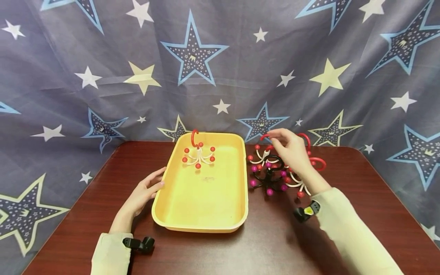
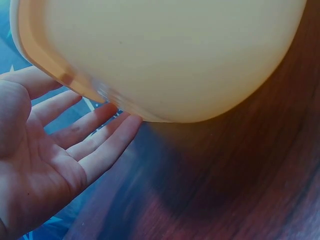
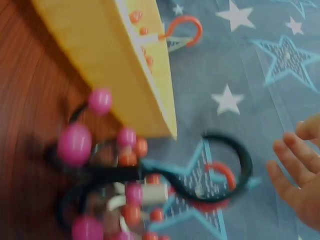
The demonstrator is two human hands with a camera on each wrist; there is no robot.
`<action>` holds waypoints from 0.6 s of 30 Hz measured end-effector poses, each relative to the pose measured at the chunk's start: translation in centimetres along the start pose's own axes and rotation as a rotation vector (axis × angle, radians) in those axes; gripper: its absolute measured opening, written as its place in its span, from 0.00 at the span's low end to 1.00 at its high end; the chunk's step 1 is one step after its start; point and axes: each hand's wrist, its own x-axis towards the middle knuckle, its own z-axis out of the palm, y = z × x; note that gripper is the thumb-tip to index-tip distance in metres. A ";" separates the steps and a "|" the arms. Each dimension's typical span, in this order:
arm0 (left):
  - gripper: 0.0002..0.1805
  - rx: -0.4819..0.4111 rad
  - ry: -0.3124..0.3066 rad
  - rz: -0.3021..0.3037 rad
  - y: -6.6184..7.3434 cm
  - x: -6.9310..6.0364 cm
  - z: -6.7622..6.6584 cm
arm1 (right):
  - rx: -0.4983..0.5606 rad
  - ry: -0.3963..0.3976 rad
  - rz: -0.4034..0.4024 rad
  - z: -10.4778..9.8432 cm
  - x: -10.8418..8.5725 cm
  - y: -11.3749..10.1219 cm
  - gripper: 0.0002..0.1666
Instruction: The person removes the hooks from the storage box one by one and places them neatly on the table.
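A yellow tray (image 1: 203, 202) stands on the table, and my left hand (image 1: 142, 193) touches its left side with extended fingers. In the left wrist view the fingertips lie against the tray's outer wall (image 2: 165, 60). Inside the tray, near its far end, sits a white multi-arm hook hanger (image 1: 199, 154) with red balls and a red hook. My right hand (image 1: 290, 149) hovers above several more hangers, its fingers loosely bent and holding nothing. Below it are a black hanger (image 1: 269, 177) with pink balls and white-and-red ones (image 1: 264, 156), partly hidden by the hand and each other.
The hangers stand crowded close to the tray's right wall, some overlapping. A star-patterned curtain (image 1: 220, 76) hangs right behind the table's far edge. The dark red wooden table (image 1: 275, 244) extends in front of the tray and to both sides.
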 end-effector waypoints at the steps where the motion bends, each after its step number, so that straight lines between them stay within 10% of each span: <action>1: 0.32 0.000 0.001 0.000 0.0 0.0 0.0 | 0.006 -0.008 0.003 0.6 0.3 -0.4 0.12; 18: 0.31 0.004 -0.003 0.007 -0.3 0.1 -0.1 | 0.114 -0.138 0.026 12.5 3.8 -4.6 0.10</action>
